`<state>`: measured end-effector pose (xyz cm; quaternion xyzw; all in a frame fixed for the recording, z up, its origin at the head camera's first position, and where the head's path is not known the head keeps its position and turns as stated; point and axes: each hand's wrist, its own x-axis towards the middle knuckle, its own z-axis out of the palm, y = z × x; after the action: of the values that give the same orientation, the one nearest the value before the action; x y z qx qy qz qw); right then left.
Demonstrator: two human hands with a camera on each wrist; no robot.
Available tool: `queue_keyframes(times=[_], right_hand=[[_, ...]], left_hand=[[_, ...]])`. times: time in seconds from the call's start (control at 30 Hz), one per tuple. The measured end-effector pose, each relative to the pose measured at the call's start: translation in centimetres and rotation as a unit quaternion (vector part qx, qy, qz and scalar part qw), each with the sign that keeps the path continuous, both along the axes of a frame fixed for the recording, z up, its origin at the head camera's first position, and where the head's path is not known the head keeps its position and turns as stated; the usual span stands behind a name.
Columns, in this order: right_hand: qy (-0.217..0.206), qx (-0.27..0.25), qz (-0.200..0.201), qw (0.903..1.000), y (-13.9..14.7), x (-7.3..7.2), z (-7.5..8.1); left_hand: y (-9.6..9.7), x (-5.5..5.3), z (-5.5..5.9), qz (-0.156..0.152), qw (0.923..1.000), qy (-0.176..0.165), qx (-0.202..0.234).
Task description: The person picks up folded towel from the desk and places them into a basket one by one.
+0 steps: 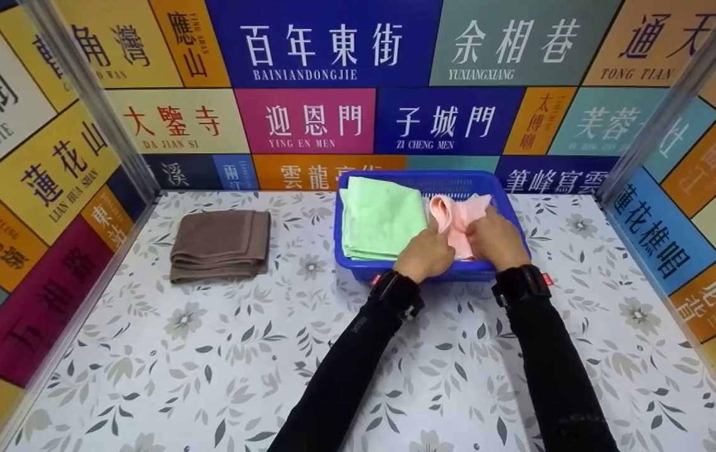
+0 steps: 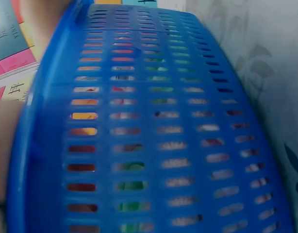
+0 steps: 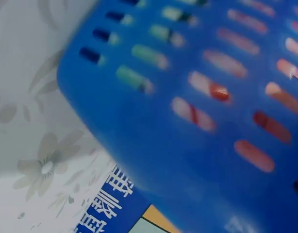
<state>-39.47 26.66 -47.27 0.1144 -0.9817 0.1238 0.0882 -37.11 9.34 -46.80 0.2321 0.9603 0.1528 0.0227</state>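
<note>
A blue plastic basket (image 1: 477, 273) with slotted sides stands at the back of the table. Inside it, on the left, lies a folded light green towel (image 1: 386, 216). To the right of that is a pink towel (image 1: 458, 223), bunched and with one end looped up. My left hand (image 1: 427, 254) reaches over the front rim and grips the pink towel's left part. The right hand (image 1: 499, 240), fingers curled, holds its right side. Both wrist views are filled by the basket's slotted wall (image 2: 52, 121) (image 3: 139, 131), so the fingertips are hidden there.
A folded brown towel (image 1: 219, 245) lies on the table, left of the basket. The table is covered in white leaf-patterned cloth (image 1: 207, 376). Panels with coloured street-name signs (image 1: 304, 119) close off the back and both sides.
</note>
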Motion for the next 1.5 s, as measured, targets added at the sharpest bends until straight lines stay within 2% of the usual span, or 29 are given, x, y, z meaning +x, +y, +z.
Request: queue_keyframes(times=[0.13, 0.23, 0.33, 0.53, 0.63, 0.73, 0.83, 0.9, 0.97, 1.07, 1.13, 1.2, 1.3, 1.4, 1.5], right_hand=[[-0.043, 0.067, 0.009, 0.9968, -0.4, -0.2, 0.1], [-0.055, 0.115, 0.011, 0.9918, -0.7, -0.3, 0.4], [-0.066, 0.141, 0.007, 0.9877, -1.0, -0.5, 0.5], [-0.068, 0.144, -0.004, 0.9873, -1.1, -0.8, 0.3], [-0.042, 0.12, -0.018, 0.9917, -0.8, -0.8, 0.2], [0.019, 0.072, -0.034, 0.9966, -0.4, -0.7, -0.1], [0.092, 0.025, -0.053, 0.994, 0.1, -0.3, -0.1], [0.122, -0.009, -0.069, 0.99, 0.9, 0.2, -0.1], [0.124, -0.054, -0.082, 0.9875, 2.0, 0.9, 0.0], [0.089, -0.136, -0.076, 0.9837, 3.7, 1.8, -0.1], [0.058, -0.191, -0.062, 0.978, 4.5, 2.0, -0.2], [0.031, -0.227, -0.047, 0.9721, 5.0, 1.9, -0.4], [-0.001, -0.257, -0.048, 0.9652, 5.2, 1.8, -0.5], [-0.021, -0.267, -0.056, 0.9618, 5.2, 1.8, -0.4], [-0.023, -0.276, -0.063, 0.9588, 5.2, 2.0, -0.3]], left_hand=[[0.2, 0.4, -0.1, 0.024, 0.9984, -0.042, -0.028], [0.2, 0.4, -0.1, 0.025, 0.9979, -0.031, -0.052], [0.2, 0.3, -0.1, 0.03, 0.9972, -0.02, -0.065], [0.3, 0.1, -0.1, 0.039, 0.9967, -0.013, -0.07], [0.5, 0.1, -0.3, 0.039, 0.9977, 0.006, -0.055], [0.6, 0.2, -0.7, 0.046, 0.9977, 0.04, -0.032], [0.6, 0.4, -1.0, 0.053, 0.9942, 0.093, -0.009], [0.5, 0.5, -1.1, 0.054, 0.989, 0.138, 0.006], [0.4, 0.6, -1.1, 0.051, 0.9808, 0.188, 0.017], [-0.5, 0.8, -0.4, 0.05, 0.969, 0.241, 0.026], [-1.6, 0.9, 0.6, 0.054, 0.9647, 0.255, 0.041], [-3.3, 0.9, 1.7, 0.063, 0.9632, 0.255, 0.06], [-7.0, 0.7, 3.5, 0.085, 0.96, 0.248, 0.098], [-12.5, 0.1, 4.8, 0.122, 0.9542, 0.236, 0.138], [-19.7, -1.2, 4.6, 0.178, 0.9478, 0.219, 0.148]])
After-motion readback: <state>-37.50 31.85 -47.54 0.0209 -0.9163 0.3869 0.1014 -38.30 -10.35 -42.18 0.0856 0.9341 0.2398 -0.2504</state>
